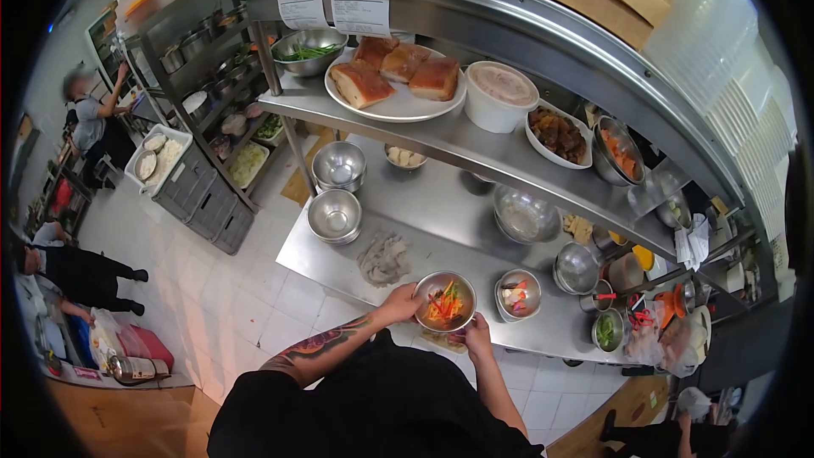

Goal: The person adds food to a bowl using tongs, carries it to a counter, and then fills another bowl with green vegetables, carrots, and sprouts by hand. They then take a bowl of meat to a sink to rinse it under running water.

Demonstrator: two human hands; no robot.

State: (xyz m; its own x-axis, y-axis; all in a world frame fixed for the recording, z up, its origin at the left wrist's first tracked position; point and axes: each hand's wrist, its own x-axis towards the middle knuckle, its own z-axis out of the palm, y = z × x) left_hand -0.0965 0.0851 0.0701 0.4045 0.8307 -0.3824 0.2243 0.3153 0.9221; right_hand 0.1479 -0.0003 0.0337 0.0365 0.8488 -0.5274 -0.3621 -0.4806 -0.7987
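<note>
A metal bowl (471, 309) of shredded orange and green vegetables (445, 304) is held in front of my body at the edge of the steel counter (390, 191). My left hand (400, 304) grips its left rim, fingers closed on it. At its lower right, my right hand (476, 335) pinches the rim. Another metal bowl (519, 293) with pale and reddish pieces stands just to the right. A crumpled grey cloth (384, 259) lies on the counter to the left, beyond my left hand.
Stacked bowls (334, 216) stand at the counter's left end. Overhead, a steel shelf (398, 131) carries a plate of roasted meat (365, 85) and a white tub (500, 97). More bowls (577, 268) crowd the right. Grey crates (199, 203) stand left; people (85, 276) are beyond.
</note>
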